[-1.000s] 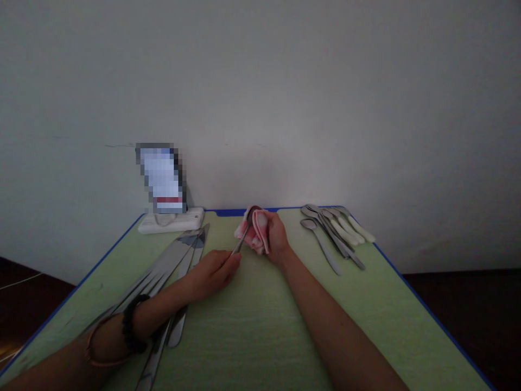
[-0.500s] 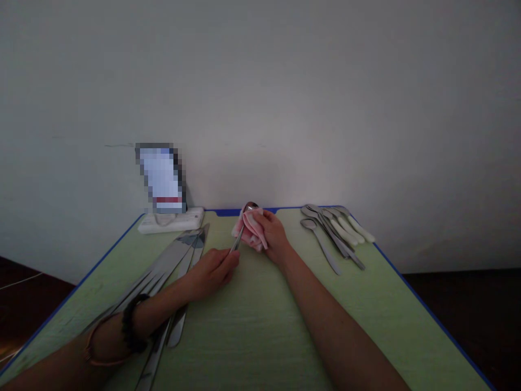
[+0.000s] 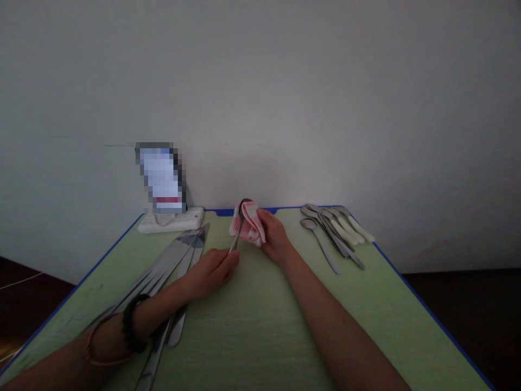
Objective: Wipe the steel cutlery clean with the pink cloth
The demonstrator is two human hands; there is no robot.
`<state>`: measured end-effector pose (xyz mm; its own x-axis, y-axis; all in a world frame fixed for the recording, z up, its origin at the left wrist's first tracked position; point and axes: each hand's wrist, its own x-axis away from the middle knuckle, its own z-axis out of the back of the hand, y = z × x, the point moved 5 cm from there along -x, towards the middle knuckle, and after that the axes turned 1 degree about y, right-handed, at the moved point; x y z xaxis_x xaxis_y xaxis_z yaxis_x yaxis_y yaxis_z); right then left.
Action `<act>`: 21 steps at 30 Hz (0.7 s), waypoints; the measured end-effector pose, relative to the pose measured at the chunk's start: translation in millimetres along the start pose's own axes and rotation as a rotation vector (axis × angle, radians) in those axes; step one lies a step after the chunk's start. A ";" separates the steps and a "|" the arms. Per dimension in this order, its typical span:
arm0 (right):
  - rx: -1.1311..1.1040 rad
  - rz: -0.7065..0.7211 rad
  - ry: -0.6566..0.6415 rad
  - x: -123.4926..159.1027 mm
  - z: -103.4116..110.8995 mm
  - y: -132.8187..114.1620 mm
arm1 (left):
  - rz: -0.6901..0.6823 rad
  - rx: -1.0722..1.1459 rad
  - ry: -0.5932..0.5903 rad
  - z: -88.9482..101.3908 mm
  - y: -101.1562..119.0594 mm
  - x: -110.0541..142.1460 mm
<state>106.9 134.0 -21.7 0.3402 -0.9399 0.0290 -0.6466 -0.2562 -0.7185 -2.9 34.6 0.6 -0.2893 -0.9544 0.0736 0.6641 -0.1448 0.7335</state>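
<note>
While your left hand (image 3: 214, 273) is closed around the handle of a metal spoon (image 3: 236, 239), your right hand (image 3: 274, 236) holds a pink and white cloth (image 3: 255, 225) against the head of it. The spoon is raised over the middle of the table, near its far edge, and it leans with its bowl upward and away from you. The cloth is folded and lies behind and beside the bowl, so a part of the bowl shows above the folds; the fingers of your right hand are partly hidden by it. On your left wrist you wear a black beaded bracelet (image 3: 132, 323), and below it, nearer to the elbow, a thin brown bracelet (image 3: 88, 347). Under and beside your left forearm lie several long, flat metal utensils (image 3: 163, 266), overlapping one another, with their broad ends pointing away from you. To the right of your right hand, well apart from it, one small metal spoon (image 3: 324, 248) lies next to a pile of metal spoons (image 3: 337, 239) and some utensils with white handles (image 3: 361, 229). At the far left corner, a phone (image 3: 163, 176), whose screen is blurred, stands tilted at a white base (image 3: 171, 221). All these rest on a green table (image 3: 252, 326) with a blue edge, close to a pale wall (image 3: 285, 98).
</note>
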 end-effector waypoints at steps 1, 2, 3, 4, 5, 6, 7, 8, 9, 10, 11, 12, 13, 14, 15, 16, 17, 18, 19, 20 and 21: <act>0.010 -0.010 -0.027 1.0 -1.2 1.5 | -0.007 -0.017 -0.004 0.0 0.2 -0.2; 0.017 -0.024 -0.049 2.0 -2.2 2.9 | -0.015 -0.033 -0.009 -0.1 0.6 -0.4; 0.021 -0.041 -0.068 3.1 -3.1 4.1 | -0.021 -0.047 -0.015 -0.4 1.1 -0.5; 0.022 -0.058 -0.084 4.3 -4.1 4.8 | -0.024 -0.058 -0.019 -0.6 1.6 -0.5; 0.020 -0.073 -0.099 5.5 -5.4 5.0 | -0.025 -0.065 -0.024 -0.8 2.2 -0.5; 0.020 -0.088 -0.114 6.8 -6.8 4.6 | -0.026 -0.075 -0.029 -1.1 3.0 -0.4; 0.023 -0.100 -0.127 8.0 -8.3 4.0 | -0.027 -0.089 -0.030 -1.3 3.9 -0.2; 0.031 -0.107 -0.136 9.1 -9.8 3.0 | -0.026 -0.106 -0.032 -1.4 4.7 -0.1; 0.042 -0.109 -0.137 10.0 -10.9 1.8 | -0.026 -0.123 -0.035 -1.6 5.4 -0.1; 0.054 -0.103 -0.128 10.6 -11.6 0.4 | -0.028 -0.137 -0.040 -1.9 6.0 0.0; 0.065 -0.092 -0.109 10.9 -11.8 -0.9 | -0.029 -0.148 -0.045 -2.2 6.3 -0.1; 0.071 -0.079 -0.083 11.0 -11.7 -1.9 | -0.032 -0.156 -0.048 -2.4 6.4 -0.2; 0.074 -0.065 -0.055 10.8 -11.4 -2.5 | -0.034 -0.163 -0.046 -2.4 6.3 -0.4; 0.075 -0.049 -0.025 10.4 -10.9 -2.8 | -0.035 -0.172 -0.043 -2.3 6.2 -0.6; 0.071 -0.031 0.011 9.9 -10.0 -3.0 | -0.035 -0.183 -0.036 -2.1 6.0 -0.7; 0.063 -0.010 0.053 9.2 -8.5 -3.1 | -0.034 -0.196 -0.033 -2.0 6.0 -0.8; 0.049 0.013 0.101 8.6 -6.6 -3.2 | -0.033 -0.210 -0.033 -2.0 6.1 -0.8; 0.028 0.036 0.152 7.9 -4.2 -3.2 | -0.034 -0.224 -0.037 -2.2 6.6 -0.7; 0.004 0.056 0.203 7.4 -1.6 -3.2 | -0.037 -0.237 -0.041 -2.3 7.4 -0.6; -0.020 0.076 0.246 6.9 0.8 -3.2 | -0.043 -0.250 -0.043 -2.3 8.5 -0.4; -0.040 0.092 0.277 6.3 3.0 -3.2 | -0.051 -0.261 -0.040 -2.0 9.6 -0.4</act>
<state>113.1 129.6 -21.3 0.0830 -0.9840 0.1577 -0.6947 -0.1706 -0.6988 5.0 33.0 6.2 -0.3506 -0.9338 0.0713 0.8018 -0.2600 0.5381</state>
